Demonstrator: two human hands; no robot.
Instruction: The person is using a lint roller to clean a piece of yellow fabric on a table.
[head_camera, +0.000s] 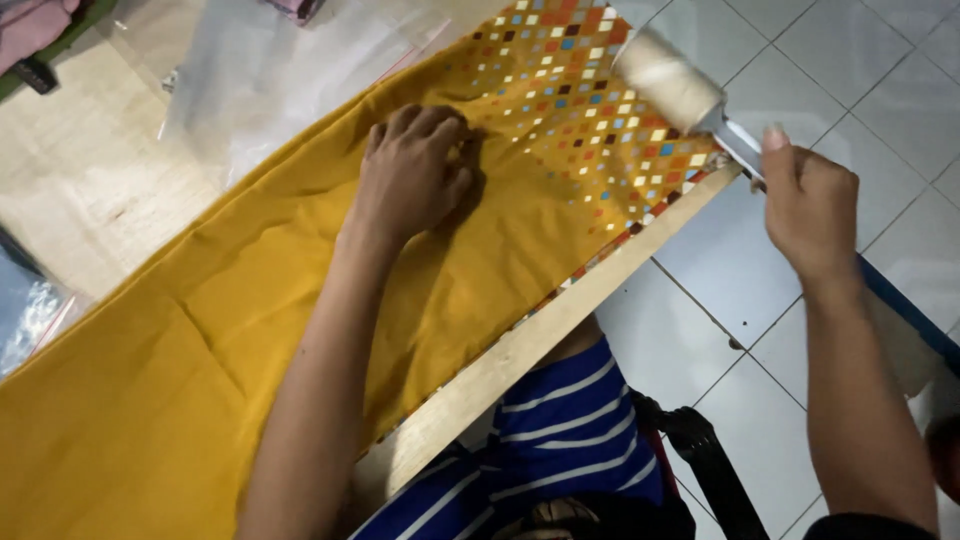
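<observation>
Nearby: blue and white striped cloth (560, 420) on the person's lap, below the pale wooden table edge (520, 345); grey tiled floor (850, 60) to the right.
Cloth: mustard-yellow fabric with a band of small coloured squares (250, 330) spreads across the table.
Left hand (410, 175): fingers curled, pressing the fabric flat, holding nothing.
Right hand (810, 205): closed around the roller's handle, off the table edge.
Roller: cream cylindrical lint roller (668, 78) rests on the patterned band, up-left of the right hand; its long axis runs from upper left to lower right, toward the hand.
Beyond: clear plastic sheeting (270, 70) lies past the fabric.

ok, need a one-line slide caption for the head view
Left hand presses mustard-yellow cloth flat on a wooden table while right hand holds a lint roller on its patterned end.
</observation>
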